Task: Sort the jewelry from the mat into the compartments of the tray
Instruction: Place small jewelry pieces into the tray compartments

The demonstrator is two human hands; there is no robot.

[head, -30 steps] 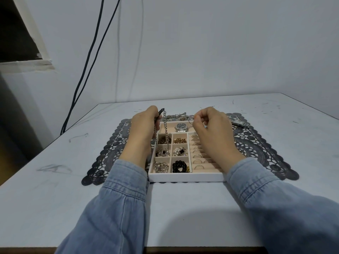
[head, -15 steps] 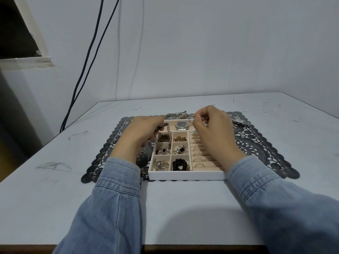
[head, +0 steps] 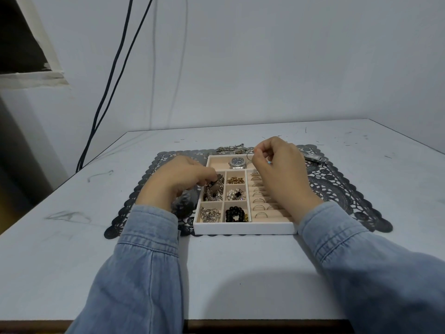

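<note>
Down at the far-left small compartment of the tray point(head: 243, 228), beside the one with the gold pieces point(head: 236, 180), the chain point(head: 215, 183) now lies mostly inside; one second ago I held it up in the air and it hung over this same place. My left hand point(head: 179, 180) has come down with it and sits low at the tray's left wall, the fingertips curled and still pinching the dark end of the chain. To my judgement the placing is nearly done and only the release is left. My right hand point(head: 277, 165) has hardly moved. It waits raised over the ring rows point(head: 261, 207), next to the watch point(head: 238, 162) in the long far compartment, with thumb and forefinger pinching a thin loop point(head: 250, 160) (perhaps an earring, it is too fine to say). On the mat point(head: 349, 196) some pieces remain for sorting: a metal bracelet point(head: 231, 148) just behind the tray, and a silver piece point(head: 315, 159) partly behind my right hand. Several things I cannot make out. My left hand covers the mat beside the tray, where something dark seems to lie. I cannot tell whether the chain crosses the divider into the next compartment. The far ring rows are hidden under my right hand.
</note>
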